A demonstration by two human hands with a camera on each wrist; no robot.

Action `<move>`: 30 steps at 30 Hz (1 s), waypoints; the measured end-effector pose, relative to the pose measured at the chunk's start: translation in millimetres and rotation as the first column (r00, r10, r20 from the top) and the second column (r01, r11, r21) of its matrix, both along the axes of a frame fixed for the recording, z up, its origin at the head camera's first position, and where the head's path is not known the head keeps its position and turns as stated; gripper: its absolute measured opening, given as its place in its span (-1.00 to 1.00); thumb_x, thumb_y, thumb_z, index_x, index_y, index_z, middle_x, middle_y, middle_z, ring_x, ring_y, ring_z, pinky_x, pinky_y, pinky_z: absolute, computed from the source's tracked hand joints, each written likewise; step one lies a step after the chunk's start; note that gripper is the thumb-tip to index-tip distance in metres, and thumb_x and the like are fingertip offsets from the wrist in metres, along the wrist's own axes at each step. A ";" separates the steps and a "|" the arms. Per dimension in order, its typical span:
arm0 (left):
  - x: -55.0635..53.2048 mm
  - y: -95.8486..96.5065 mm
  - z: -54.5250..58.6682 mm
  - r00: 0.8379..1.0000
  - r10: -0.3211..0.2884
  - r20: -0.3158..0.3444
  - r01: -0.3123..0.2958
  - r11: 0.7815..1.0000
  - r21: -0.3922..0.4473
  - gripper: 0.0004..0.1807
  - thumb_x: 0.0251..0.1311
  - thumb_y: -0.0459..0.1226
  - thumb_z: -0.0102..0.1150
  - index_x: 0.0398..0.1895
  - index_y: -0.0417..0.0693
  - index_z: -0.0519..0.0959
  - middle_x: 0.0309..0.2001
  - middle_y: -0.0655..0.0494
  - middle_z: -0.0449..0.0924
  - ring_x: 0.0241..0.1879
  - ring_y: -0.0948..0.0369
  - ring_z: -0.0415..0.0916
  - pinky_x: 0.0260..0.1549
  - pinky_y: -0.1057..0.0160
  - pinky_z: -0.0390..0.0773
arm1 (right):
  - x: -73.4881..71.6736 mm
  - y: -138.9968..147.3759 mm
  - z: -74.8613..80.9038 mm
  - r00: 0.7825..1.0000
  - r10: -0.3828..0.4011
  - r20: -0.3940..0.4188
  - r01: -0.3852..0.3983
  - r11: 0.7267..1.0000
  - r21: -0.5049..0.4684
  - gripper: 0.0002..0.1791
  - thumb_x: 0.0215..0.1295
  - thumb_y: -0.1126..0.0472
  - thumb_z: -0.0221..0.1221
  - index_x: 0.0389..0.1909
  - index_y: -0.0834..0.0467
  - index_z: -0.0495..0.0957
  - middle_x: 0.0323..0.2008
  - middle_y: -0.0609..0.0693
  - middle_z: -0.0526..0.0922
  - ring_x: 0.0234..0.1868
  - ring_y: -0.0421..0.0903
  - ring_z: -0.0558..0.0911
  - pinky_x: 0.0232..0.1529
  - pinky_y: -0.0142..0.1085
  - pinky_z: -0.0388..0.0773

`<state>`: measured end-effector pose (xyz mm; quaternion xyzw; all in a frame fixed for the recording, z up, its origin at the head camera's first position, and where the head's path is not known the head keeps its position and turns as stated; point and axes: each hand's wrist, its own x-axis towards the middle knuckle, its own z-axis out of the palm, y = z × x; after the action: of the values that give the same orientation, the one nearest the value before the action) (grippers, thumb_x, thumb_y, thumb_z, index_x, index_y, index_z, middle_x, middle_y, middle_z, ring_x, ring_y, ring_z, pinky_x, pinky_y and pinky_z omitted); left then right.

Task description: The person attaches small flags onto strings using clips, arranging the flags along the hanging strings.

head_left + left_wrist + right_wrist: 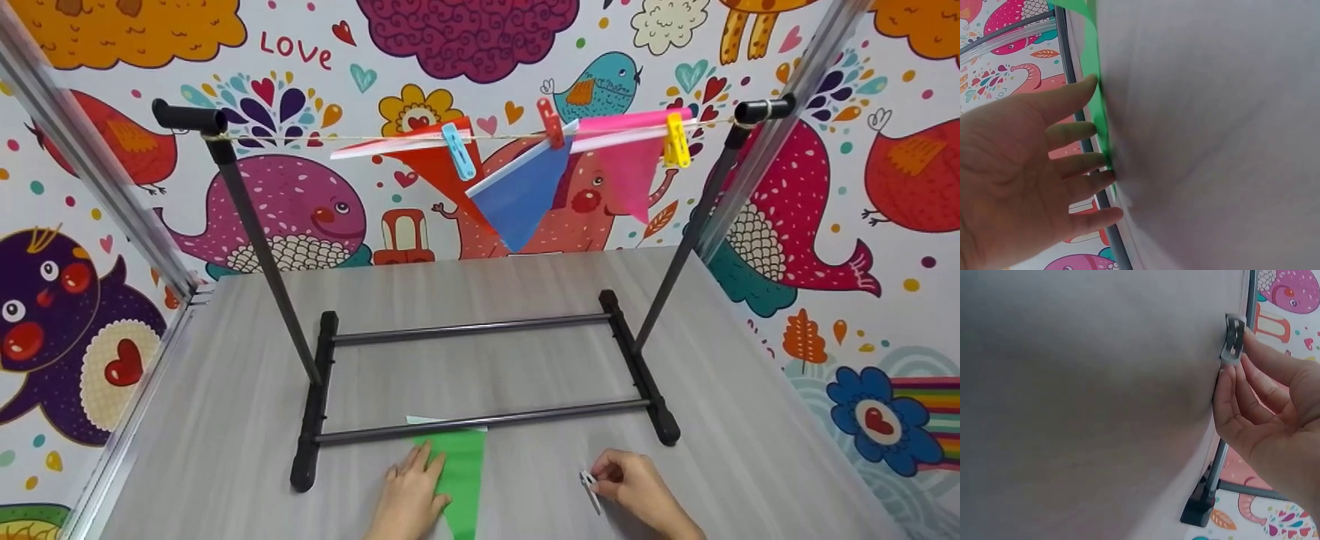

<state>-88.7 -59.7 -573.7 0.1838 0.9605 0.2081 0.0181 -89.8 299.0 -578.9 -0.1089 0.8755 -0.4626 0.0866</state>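
A green pennant (463, 472) with a pale top edge lies on the table, its top passing under the rack's front bar. My left hand (409, 491) rests on the pennant's left side with fingers extended; in the left wrist view the fingertips touch the green material (1091, 50). To the right, my right hand (641, 487) pinches a grey clothespin (590, 489) between thumb and fingers, close to the tabletop. The right wrist view shows this clothespin (1234, 338) held at the fingertips.
A black rack (480, 416) stands ahead, a string tied between its posts. From it hang red (442, 176), blue (525, 191) and pink (626, 169) pennants, with blue (459, 152), red (550, 122) and yellow (676, 141) clothespins. A patterned wall (487, 45) rises behind.
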 end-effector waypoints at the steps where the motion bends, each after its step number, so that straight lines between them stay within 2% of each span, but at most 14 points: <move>1: -0.3 0.6 0.1 1.000 0.003 0.010 -0.003 1.000 0.001 -0.38 -0.04 -0.13 0.42 0.08 -0.29 0.53 0.18 -0.37 0.38 0.15 -0.27 0.36 -0.12 -0.33 0.40 | -0.6 -0.6 0.0 1.000 0.003 0.002 -0.003 1.000 0.003 -0.83 0.00 0.31 0.40 -0.43 0.20 0.58 -0.51 -0.10 0.60 -0.49 -0.29 0.54 -0.49 -0.42 0.51; 4: -1.1 1.5 0.3 1.000 0.009 0.026 -0.009 1.000 -0.007 -0.39 0.00 -0.12 0.39 0.08 -0.29 0.54 0.20 -0.36 0.37 0.15 -0.24 0.36 -0.18 -0.27 0.43 | 0.4 -1.4 1.7 0.999 0.025 0.026 -0.025 1.000 0.017 -0.74 -0.06 0.24 0.45 -0.41 0.21 0.56 -0.50 -0.08 0.59 -0.49 -0.28 0.53 -0.48 -0.41 0.49; 7: -3.2 1.0 -0.1 1.000 0.015 0.006 -0.015 1.000 -0.016 -0.40 0.01 -0.11 0.39 0.07 -0.29 0.54 0.19 -0.36 0.37 0.13 -0.22 0.37 -0.22 -0.23 0.44 | 3.0 -1.2 4.9 0.997 0.054 0.054 -0.058 0.996 0.068 -0.62 -0.18 0.17 0.52 -0.42 0.19 0.52 -0.51 -0.08 0.56 -0.51 -0.28 0.49 -0.50 -0.41 0.45; 12: -9.5 -1.2 0.0 0.999 0.048 -0.022 -0.048 0.999 0.015 -0.43 0.05 -0.15 0.37 0.07 -0.33 0.53 0.16 -0.38 0.40 0.16 -0.26 0.35 -0.06 -0.28 0.39 | 3.1 -3.7 10.0 0.995 0.077 0.058 -0.085 0.984 0.156 -0.60 -0.26 0.25 0.53 -0.49 0.16 0.47 -0.55 -0.12 0.52 -0.53 -0.27 0.45 -0.53 -0.40 0.42; 17: -13.9 -0.9 -0.4 0.994 0.040 -0.098 -0.038 0.999 0.022 -0.46 0.02 -0.20 0.39 0.02 -0.38 0.54 0.10 -0.36 0.48 0.11 -0.24 0.42 -0.05 -0.23 0.44 | -2.4 -10.3 12.6 0.995 0.073 0.064 -0.081 0.988 0.132 -0.71 -0.22 0.42 0.42 -0.45 0.20 0.52 -0.50 -0.07 0.53 -0.50 -0.21 0.48 -0.52 -0.39 0.44; 22: -15.0 2.6 -1.4 0.984 0.002 -0.178 -0.004 1.000 -0.016 -0.47 -0.04 -0.22 0.42 -0.04 -0.40 0.57 0.05 -0.31 0.53 0.07 -0.18 0.49 -0.11 -0.15 0.51 | -13.8 -22.1 13.5 0.999 0.042 -0.011 -0.041 0.993 0.111 -0.78 -0.12 0.40 0.34 -0.38 0.19 0.58 -0.40 -0.04 0.54 -0.41 -0.21 0.51 -0.42 -0.40 0.48; 27: -14.0 9.5 -3.1 0.974 -0.014 -0.227 0.004 0.999 -0.044 -0.49 -0.07 -0.21 0.44 -0.07 -0.37 0.59 0.03 -0.29 0.55 0.03 -0.15 0.52 -0.15 -0.12 0.54 | -26.5 -34.7 13.0 0.995 -0.033 -0.094 0.035 0.999 0.024 -0.79 -0.02 0.39 0.31 -0.29 0.26 0.63 -0.34 0.00 0.61 -0.34 -0.17 0.57 -0.31 -0.36 0.55; 30: -14.1 12.4 -3.9 0.968 -0.006 -0.249 -0.007 0.999 -0.052 -0.49 -0.10 -0.20 0.46 -0.10 -0.35 0.60 0.01 -0.26 0.57 -0.01 -0.12 0.54 -0.17 -0.11 0.55 | -32.1 -39.4 12.4 0.990 -0.093 -0.106 0.089 0.995 -0.038 -0.74 0.01 0.38 0.30 -0.21 0.31 0.63 -0.30 0.04 0.64 -0.30 -0.13 0.60 -0.25 -0.35 0.57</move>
<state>-102.8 -47.2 -577.6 0.2077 0.9603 0.1582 -0.0981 -121.9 259.7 -566.5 -0.0950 0.8753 -0.4739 0.0165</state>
